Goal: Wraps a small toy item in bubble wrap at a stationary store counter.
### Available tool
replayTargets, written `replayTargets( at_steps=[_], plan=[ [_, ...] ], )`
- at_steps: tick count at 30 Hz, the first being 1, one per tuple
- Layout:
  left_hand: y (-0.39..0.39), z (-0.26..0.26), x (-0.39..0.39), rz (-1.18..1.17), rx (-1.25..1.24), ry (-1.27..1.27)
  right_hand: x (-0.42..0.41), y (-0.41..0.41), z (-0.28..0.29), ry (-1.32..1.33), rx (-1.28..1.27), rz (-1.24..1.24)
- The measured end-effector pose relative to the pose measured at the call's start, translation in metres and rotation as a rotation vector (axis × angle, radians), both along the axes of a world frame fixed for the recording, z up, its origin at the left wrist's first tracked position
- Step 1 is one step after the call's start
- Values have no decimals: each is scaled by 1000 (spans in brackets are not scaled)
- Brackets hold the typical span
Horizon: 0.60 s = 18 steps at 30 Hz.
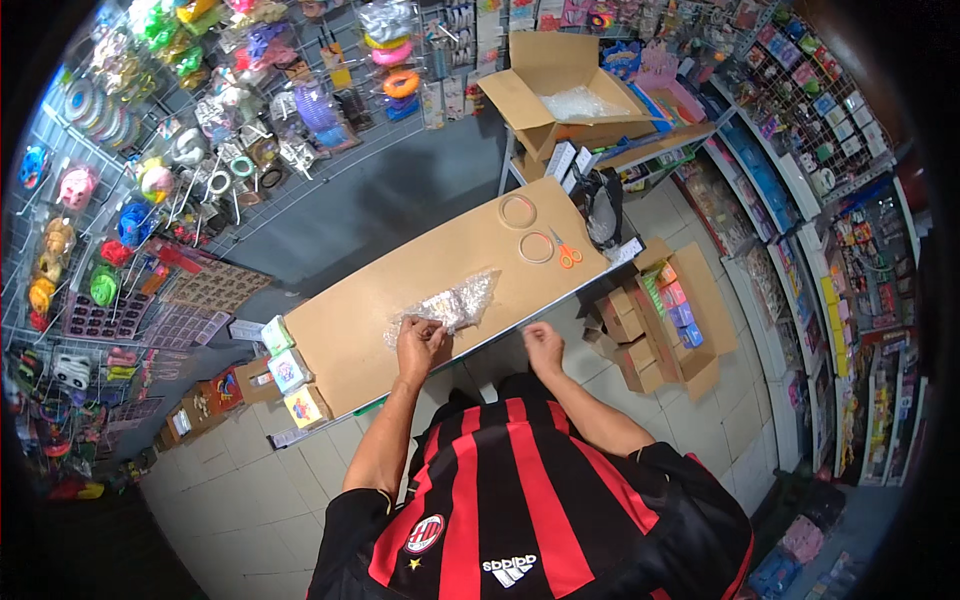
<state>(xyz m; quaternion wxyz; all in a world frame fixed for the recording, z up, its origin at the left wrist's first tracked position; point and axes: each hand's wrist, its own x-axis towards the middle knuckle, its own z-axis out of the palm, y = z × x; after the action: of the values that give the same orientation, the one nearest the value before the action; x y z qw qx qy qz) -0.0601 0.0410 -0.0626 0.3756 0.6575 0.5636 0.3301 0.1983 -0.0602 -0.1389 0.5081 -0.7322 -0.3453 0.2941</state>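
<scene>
A bundle in clear bubble wrap (459, 301) lies near the front edge of the brown tabletop (352, 300). My left hand (421, 345) rests at the bundle's left end, with its fingertips on the wrap; whether they pinch it is hard to tell. Off the table's front edge, to the right of the bundle, my right hand (543, 346) hangs in the air with curled fingers; nothing shows clearly between them. Two rolls of clear tape (517, 211) (536, 247) lie flat at the table's right part, and orange-handled scissors (566, 251) lie beside them.
Small printed packs (286, 372) line the table's left end. An open carton with small boxes (679, 307) stands on the tiled floor at the right. Beyond the table's far right, another open carton (570, 97) holds bubble wrap. Packaged goods hang on the wire wall rack (225, 150).
</scene>
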Motion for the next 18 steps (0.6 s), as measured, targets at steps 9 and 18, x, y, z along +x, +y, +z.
replayTargets(
  at_steps=[9, 18],
  plan=[
    [1, 2, 0, 41, 56, 97, 60, 16, -4, 1008, -215, -370],
    [2, -9, 9, 138, 0, 69, 73, 20, -13, 1047, -142, -487]
  ],
)
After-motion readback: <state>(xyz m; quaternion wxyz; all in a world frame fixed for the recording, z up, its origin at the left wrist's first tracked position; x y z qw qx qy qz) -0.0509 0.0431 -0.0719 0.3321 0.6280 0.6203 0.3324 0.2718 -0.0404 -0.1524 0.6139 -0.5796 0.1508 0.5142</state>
